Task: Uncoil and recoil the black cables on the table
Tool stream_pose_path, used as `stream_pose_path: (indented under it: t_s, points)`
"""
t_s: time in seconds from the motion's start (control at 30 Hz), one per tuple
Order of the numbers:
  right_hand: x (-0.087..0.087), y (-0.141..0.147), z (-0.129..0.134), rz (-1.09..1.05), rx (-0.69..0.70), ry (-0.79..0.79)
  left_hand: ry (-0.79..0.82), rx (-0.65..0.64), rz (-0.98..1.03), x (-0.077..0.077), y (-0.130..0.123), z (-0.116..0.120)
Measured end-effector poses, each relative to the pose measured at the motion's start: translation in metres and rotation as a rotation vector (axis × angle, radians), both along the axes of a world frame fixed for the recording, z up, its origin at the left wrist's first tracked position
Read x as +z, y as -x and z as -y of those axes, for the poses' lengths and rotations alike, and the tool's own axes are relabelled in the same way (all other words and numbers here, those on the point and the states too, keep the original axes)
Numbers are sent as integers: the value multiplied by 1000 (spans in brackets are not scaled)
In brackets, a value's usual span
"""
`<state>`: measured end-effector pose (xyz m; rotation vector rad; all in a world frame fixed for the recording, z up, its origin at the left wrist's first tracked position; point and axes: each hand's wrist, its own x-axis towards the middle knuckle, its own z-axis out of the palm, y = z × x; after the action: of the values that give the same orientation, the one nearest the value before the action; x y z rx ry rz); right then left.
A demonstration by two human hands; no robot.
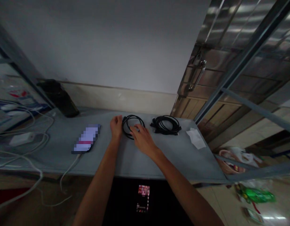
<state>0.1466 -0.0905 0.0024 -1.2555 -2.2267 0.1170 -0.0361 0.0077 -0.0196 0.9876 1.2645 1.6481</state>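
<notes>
A loosely coiled black cable lies on the grey shelf surface in front of me. At the coil's left edge, my left hand has its fingers curled closed by one end of the cable. My right hand reaches over the coil's right side, fingers bent and closed on the cable; the exact grip is partly hidden. Just to the right rests a second, thicker bundle of black cables with several plugs showing, touched by neither hand.
A phone with a lit, blurred screen lies left, a white cable at its lower end. Behind it stands a dark bottle. White cords and a white adapter occupy the far left. A white paper lies right, near a metal post.
</notes>
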Motion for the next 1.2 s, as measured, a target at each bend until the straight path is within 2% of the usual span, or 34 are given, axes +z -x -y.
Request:
stream_pose_path:
  t_s: [0.1,0.23,0.3,0.43,0.5,0.6,0.67,0.77,0.87,1.03,1.13,1.2]
  points:
    - [-27,13,-17,102,59,35,-45,190,-65,1,-1,-2]
    - [-42,15,-21,104,117,17,-180,262,-219,5,-10,2]
    - [-45,13,-21,68,134,17,-246,233,-412,6,-17,5]
    - [-47,10,-21,2,149,26,-224,61,-865,5,-22,11]
    - [-48,8,-23,-61,166,20,-268,10,-1019,5,-17,17]
    - [-48,6,-25,-157,191,24,-351,3,-1198,8,-3,32]
    - [-48,5,-26,-176,164,29,-381,-22,-1288,11,6,45]
    - [-46,5,-26,-137,97,21,-411,-43,-1346,11,17,65]
    - [-43,4,-25,-107,41,18,-461,-86,-1318,1,25,77]
    - [-43,-4,-26,-177,-88,53,-409,-314,-1201,-24,32,77]
    - [-50,-8,-32,-252,-155,106,-368,-307,-1146,-29,32,74]
    - [-55,-9,-37,-316,-142,119,-368,-272,-1148,-28,32,75]
